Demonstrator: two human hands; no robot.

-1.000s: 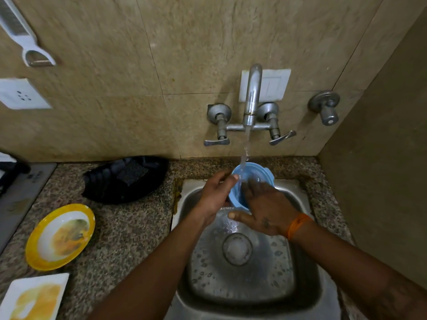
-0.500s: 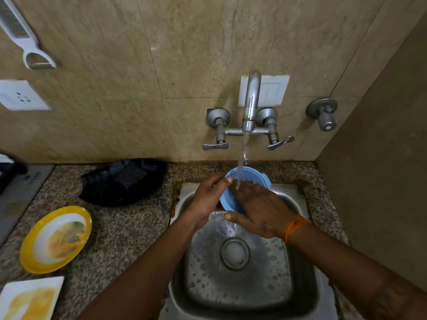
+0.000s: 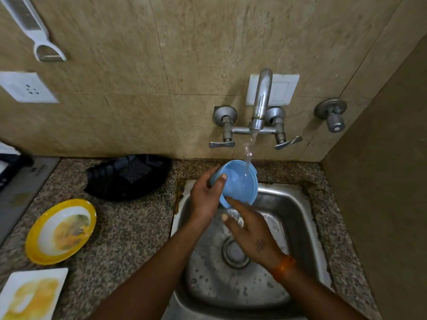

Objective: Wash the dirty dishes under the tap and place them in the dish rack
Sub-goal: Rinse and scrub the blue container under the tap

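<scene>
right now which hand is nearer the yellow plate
Left. The left hand grips the blue bowl just right of the yellow plate; the right hand is farther right, over the sink.

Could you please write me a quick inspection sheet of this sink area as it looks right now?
Surface: speckled stone counter around a steel sink.
Job's things: blue bowl under the running tap; stained yellow-rimmed plate and stained white square plate on the counter.
Clutter: black tray holding a scrub pad.
Grippers: left hand grips the bowl's rim; right hand open, fingertips at the bowl.
Cables: nothing seen.
Surroundings: tiled wall, socket, hanging peeler.
</scene>
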